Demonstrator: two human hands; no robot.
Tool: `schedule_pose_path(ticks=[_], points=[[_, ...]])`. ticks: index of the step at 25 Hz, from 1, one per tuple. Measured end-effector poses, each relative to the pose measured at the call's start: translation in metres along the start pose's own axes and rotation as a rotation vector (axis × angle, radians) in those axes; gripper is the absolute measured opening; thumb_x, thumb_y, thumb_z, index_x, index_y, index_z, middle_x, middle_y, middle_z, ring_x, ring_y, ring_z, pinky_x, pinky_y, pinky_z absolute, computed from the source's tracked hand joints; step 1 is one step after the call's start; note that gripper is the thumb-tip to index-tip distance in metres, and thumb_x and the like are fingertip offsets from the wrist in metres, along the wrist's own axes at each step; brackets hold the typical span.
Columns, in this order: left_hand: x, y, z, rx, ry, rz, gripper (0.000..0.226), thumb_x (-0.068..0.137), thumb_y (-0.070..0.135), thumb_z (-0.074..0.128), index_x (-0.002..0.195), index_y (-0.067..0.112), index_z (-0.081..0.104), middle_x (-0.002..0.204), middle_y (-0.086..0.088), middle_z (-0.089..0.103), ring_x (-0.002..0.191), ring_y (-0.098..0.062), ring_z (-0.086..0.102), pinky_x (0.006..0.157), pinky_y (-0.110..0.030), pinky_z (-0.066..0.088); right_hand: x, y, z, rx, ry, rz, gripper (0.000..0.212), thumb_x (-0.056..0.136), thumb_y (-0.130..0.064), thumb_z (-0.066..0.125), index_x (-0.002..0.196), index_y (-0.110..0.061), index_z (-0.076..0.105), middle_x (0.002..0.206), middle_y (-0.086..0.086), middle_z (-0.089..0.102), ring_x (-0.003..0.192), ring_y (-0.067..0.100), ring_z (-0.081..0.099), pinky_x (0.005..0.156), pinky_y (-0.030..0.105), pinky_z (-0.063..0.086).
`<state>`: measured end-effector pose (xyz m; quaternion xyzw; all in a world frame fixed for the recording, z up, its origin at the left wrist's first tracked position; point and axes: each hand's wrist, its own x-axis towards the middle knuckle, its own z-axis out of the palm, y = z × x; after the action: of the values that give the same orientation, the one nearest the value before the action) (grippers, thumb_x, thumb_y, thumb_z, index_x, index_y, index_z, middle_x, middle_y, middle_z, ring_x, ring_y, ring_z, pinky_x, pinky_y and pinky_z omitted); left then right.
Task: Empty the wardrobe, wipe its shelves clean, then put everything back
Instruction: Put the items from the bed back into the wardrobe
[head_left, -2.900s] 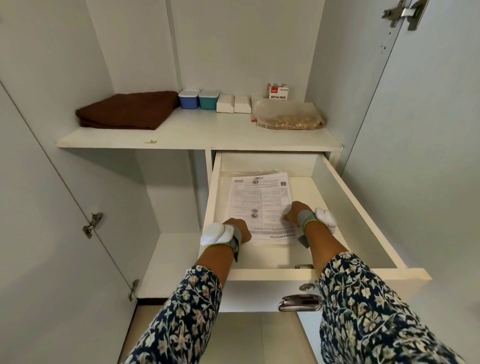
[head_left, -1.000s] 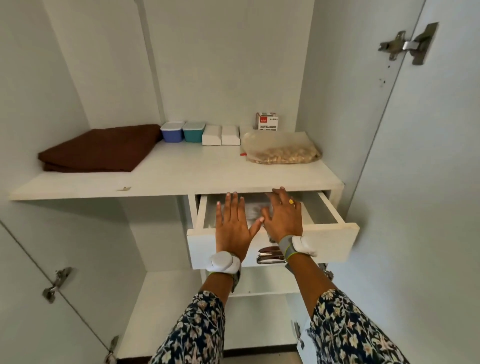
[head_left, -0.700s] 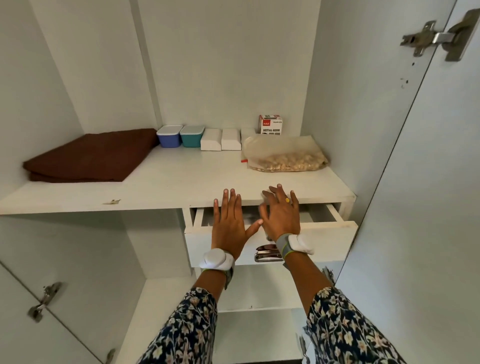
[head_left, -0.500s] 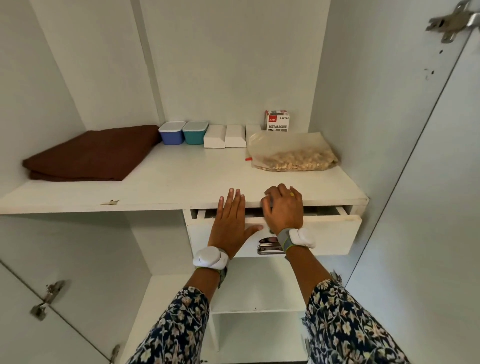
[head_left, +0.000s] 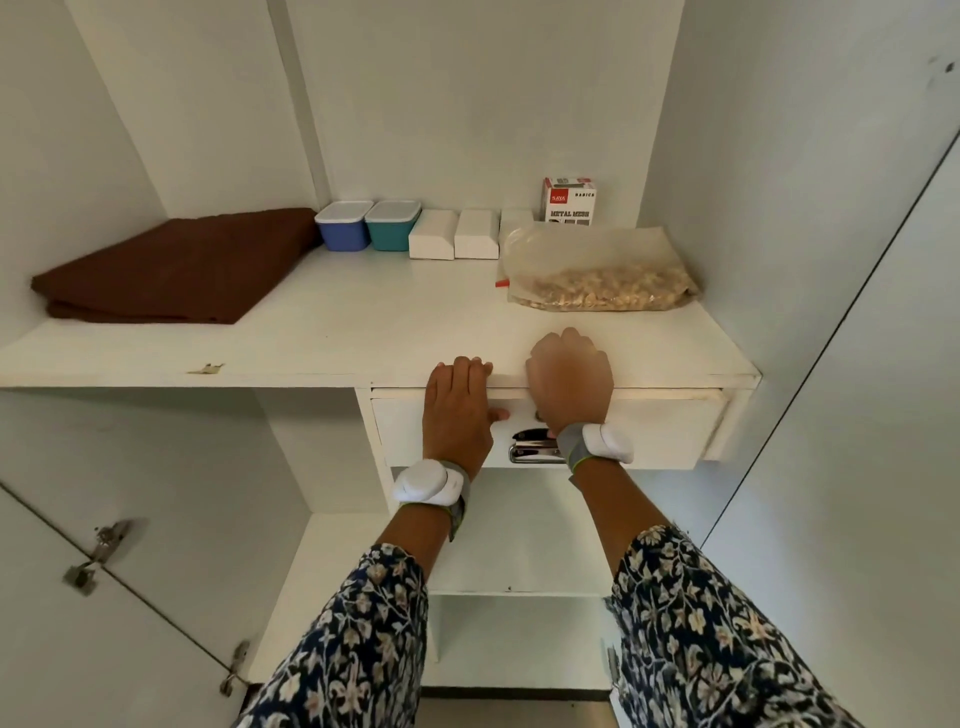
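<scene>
The white wardrobe drawer (head_left: 660, 436) under the shelf (head_left: 363, 338) is pushed almost fully in, with a thin gap along its top. My left hand (head_left: 457, 410) presses flat on the drawer front, its fingertips reaching the shelf edge. My right hand (head_left: 569, 379) pushes beside it with curled fingers, just above the chrome handle (head_left: 532, 452). On the shelf lie a folded brown cloth (head_left: 171, 265), a blue tub (head_left: 343, 226), a teal tub (head_left: 392, 226), white blocks (head_left: 452, 241), a metal mesh box (head_left: 570, 201) and a clear bag of nuts (head_left: 597, 275).
The right wardrobe door (head_left: 857, 467) stands open close to my right arm. The left door with its hinges (head_left: 98, 551) is open at lower left. A lower shelf (head_left: 519, 551) sits beneath the drawer.
The drawer with the paper sheet has been pushed from wide open to nearly closed. Both hands moved forward with it, and my right fingers curled in.
</scene>
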<state>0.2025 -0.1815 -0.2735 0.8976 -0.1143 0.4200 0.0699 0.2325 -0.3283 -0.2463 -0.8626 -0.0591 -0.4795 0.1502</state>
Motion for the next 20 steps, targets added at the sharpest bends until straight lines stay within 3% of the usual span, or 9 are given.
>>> schedule_pose_path(ticks=[3, 7, 20], points=[[0.006, 0.002, -0.005, 0.021, 0.012, -0.019, 0.053, 0.061, 0.033, 0.085, 0.1, 0.012, 0.057, 0.089, -0.003, 0.055, 0.078, -0.023, 0.052, 0.075, -0.03, 0.042, -0.008, 0.003, 0.0, 0.02, -0.002, -0.016, 0.016, 0.084, -0.018, 0.048, 0.081, -0.014, 0.063, 0.078, 0.004, 0.054, 0.068, 0.023, 0.05, 0.061, 0.028, 0.028], [0.011, 0.003, -0.006, 0.088, 0.029, -0.003, 0.049, 0.059, 0.033, 0.086, 0.09, 0.013, 0.053, 0.082, -0.003, 0.053, 0.071, -0.023, 0.049, 0.064, -0.03, 0.04, -0.011, 0.0, 0.003, 0.017, -0.003, 0.027, 0.016, 0.085, -0.018, 0.046, 0.084, -0.015, 0.062, 0.081, 0.004, 0.053, 0.072, 0.022, 0.05, 0.064, 0.03, 0.031], [0.011, 0.009, -0.01, 0.095, -0.049, -0.068, 0.048, 0.06, 0.034, 0.085, 0.089, 0.015, 0.053, 0.083, -0.003, 0.052, 0.073, -0.022, 0.049, 0.066, -0.031, 0.04, -0.018, -0.007, 0.003, -0.014, -0.031, 0.068, 0.016, 0.085, -0.017, 0.044, 0.089, -0.015, 0.059, 0.086, 0.004, 0.054, 0.076, 0.022, 0.052, 0.069, 0.032, 0.038]])
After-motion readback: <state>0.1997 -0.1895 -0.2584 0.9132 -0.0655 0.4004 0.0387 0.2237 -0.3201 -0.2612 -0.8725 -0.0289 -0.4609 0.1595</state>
